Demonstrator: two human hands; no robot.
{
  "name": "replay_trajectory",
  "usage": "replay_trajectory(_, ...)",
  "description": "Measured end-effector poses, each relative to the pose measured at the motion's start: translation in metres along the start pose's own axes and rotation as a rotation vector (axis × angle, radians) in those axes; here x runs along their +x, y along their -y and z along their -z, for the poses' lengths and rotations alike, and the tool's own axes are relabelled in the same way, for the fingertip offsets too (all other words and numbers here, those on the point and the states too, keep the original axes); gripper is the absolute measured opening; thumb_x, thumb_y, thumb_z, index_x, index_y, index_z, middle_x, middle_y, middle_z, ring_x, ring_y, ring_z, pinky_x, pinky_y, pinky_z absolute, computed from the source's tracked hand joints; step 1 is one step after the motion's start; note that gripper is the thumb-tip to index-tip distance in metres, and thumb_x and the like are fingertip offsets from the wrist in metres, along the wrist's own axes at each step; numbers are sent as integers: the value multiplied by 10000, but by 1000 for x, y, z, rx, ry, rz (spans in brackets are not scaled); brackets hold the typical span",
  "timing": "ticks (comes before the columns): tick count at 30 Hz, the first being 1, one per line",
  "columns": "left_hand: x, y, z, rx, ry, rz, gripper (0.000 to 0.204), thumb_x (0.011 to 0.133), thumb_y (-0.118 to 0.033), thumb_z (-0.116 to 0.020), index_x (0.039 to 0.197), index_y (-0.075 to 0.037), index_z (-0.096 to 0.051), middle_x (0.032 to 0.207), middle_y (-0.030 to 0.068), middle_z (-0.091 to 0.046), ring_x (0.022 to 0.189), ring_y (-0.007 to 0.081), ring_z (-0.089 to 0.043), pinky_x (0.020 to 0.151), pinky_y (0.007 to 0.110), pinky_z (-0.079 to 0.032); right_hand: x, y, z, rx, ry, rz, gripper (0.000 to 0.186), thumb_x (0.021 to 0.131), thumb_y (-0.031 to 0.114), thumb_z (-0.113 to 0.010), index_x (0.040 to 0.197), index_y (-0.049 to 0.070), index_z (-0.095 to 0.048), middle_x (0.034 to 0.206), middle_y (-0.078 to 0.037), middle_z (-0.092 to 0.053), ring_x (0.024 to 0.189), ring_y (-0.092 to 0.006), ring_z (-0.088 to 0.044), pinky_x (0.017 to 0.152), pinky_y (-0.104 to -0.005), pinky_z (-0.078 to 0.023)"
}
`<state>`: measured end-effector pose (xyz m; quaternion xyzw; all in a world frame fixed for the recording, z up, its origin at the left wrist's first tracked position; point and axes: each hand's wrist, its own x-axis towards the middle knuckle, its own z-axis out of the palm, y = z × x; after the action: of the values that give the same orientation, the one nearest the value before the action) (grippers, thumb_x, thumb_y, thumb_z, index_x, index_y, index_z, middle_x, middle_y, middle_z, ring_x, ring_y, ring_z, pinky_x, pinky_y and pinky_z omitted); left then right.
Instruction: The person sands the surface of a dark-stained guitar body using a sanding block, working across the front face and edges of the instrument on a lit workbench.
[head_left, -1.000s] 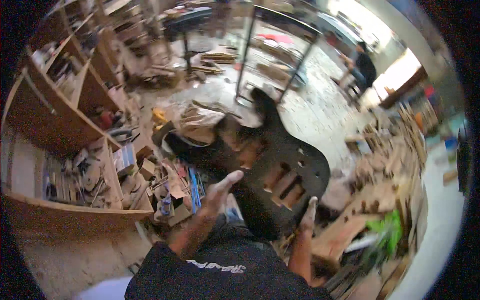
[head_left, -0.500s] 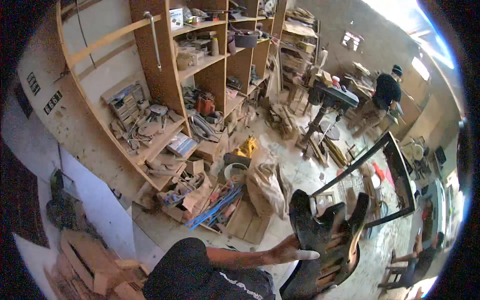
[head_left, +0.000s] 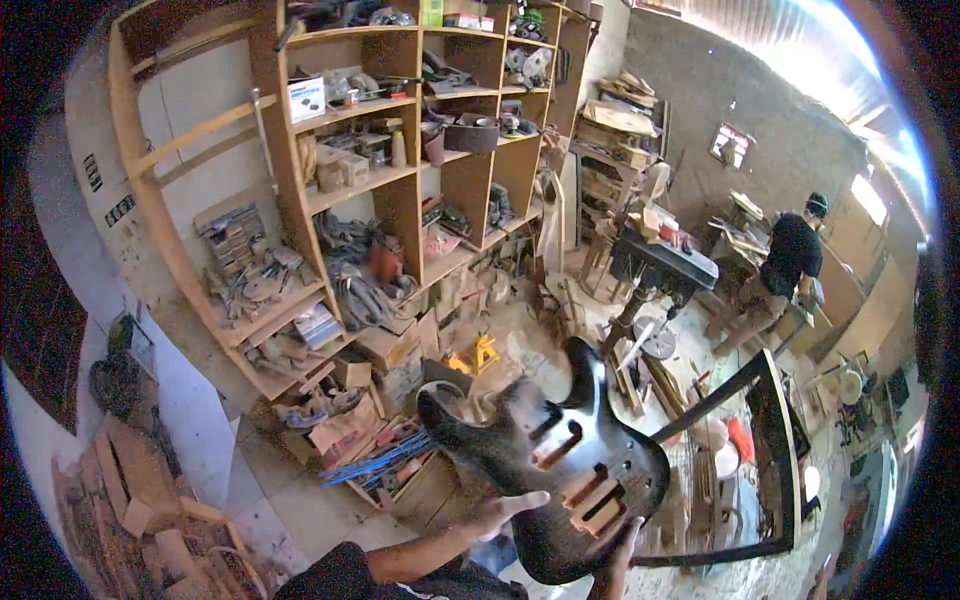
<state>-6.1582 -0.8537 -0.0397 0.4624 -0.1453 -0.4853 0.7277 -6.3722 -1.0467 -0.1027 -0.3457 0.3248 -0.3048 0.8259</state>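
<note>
Between my two hands is a black electric guitar body (head_left: 530, 425), held up in front of me and tilted. Its face shows bare-wood pickup cavities, and its two horns point up and to the left. My left hand (head_left: 500, 514) grips the lower left edge, thumb lying over the face and fingers hidden behind. At the bottom right edge my right hand (head_left: 620, 558) is closed on the body, most of its fingers out of sight underneath.
Wooden shelving (head_left: 365, 187) with tools stands at left. On the floor are a yellow jack stand (head_left: 484, 353) and blue rods (head_left: 375, 462). A drill press (head_left: 660, 265) stands beyond, a dark frame (head_left: 785, 450) at right. Another person (head_left: 790, 262) works at the far right.
The guitar body has moved up and left and turned, so its cavities now face me. My right hand now shows on its lower edge. My view has shifted upward.
</note>
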Motion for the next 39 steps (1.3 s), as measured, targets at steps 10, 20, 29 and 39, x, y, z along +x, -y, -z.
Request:
replay_trajectory(10,98,-19,23,-715,-230,-201,442,782,-282,-672,1103,22,-681,1042,191,-753,897,381,-728,901,487,-591,177,43,-71,-546,-112,-163,842,1049,662,-501,1446,-79,-552,1383,-167,-620,1187,-261,-603,1062,-430,-483)
replay_trajectory(20,73,-64,5,-644,-873,-812,672,647,-304,-605,1246,0,-627,1096,156,-695,960,373,-684,857,496,-595,361,26,-226,-755,680,-283,705,1086,626,-427,1404,14,-575,1341,-134,-622,1186,-248,-597,1023,-383,-480)
replay_trajectory(29,153,-62,-19,-568,-1139,-840,491,666,-342,-590,1028,-14,-641,884,161,-664,826,375,-675,811,537,-583,605,102,-508,-774,733,510,332,1008,338,-698,925,19,-728,738,-20,-667,692,-104,-589,643,-297,-479)
replay_trajectory(39,222,-62,-6,-629,-1444,-763,426,707,-362,-659,970,-28,-635,839,133,-640,808,330,-657,804,477,-577,785,166,-713,-902,549,909,405,919,399,-748,989,0,-753,1002,-259,-745,962,-423,-726,838,-488,-554)
